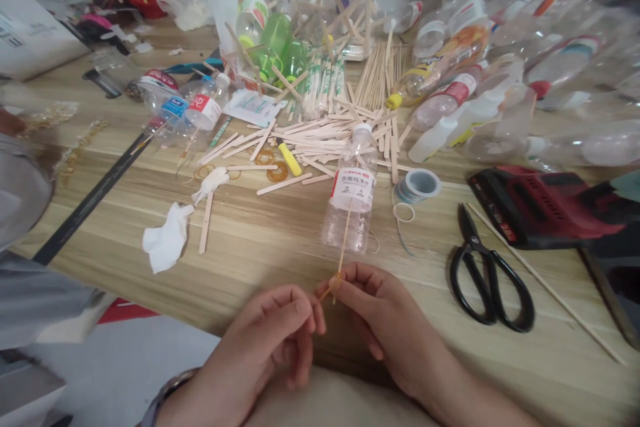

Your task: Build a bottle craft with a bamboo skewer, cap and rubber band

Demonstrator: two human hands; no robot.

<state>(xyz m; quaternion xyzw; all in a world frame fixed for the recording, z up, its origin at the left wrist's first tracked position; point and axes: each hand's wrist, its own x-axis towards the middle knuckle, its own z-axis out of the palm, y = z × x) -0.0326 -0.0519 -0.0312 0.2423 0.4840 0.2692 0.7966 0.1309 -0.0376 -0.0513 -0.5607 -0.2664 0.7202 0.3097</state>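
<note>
A small clear plastic bottle (352, 195) with a red and white label lies on the wooden table (260, 247), its bottom toward me. A thin wooden skewer (344, 240) sticks out of that bottom. My right hand (373, 310) pinches the skewer's near end, where a tan rubber band (334, 283) is wound. My left hand (280, 333) is curled shut beside it, fingertips close to the same end; what it holds is too small to make out.
Black scissors (487, 280), a long loose skewer (545, 283) and a red power tool (540, 203) lie on the right. A tape roll (419, 185), craft sticks (320, 137), rubber bands (276, 171), crumpled tissue (165, 240) and several empty bottles (480, 80) fill the far side.
</note>
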